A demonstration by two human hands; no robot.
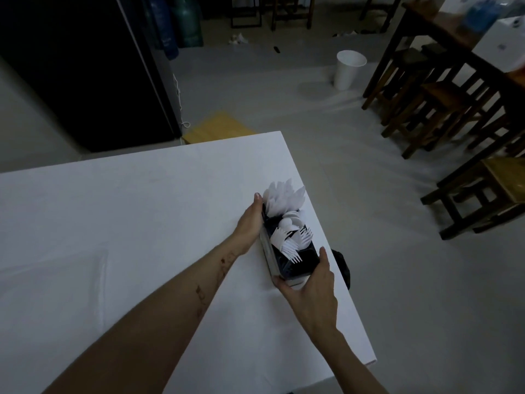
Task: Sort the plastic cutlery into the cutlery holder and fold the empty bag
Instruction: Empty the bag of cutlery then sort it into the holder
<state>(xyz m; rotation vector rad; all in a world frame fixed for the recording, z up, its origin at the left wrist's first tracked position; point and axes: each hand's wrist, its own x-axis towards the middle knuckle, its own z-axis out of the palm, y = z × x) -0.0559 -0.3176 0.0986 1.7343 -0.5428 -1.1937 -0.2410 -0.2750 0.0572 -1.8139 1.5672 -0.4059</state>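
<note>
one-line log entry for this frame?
left hand: on holder side | right hand: grips near end | cutlery holder: filled, near table edge

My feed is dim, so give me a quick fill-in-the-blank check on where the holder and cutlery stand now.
1. The holder is held by ____ hands, the left hand and the right hand.
2. The holder stands near the table's ____ edge.
3. The forks are ____ in colour.
4. The cup stands on the ____.

Missing words: both; right; white; floor
</note>
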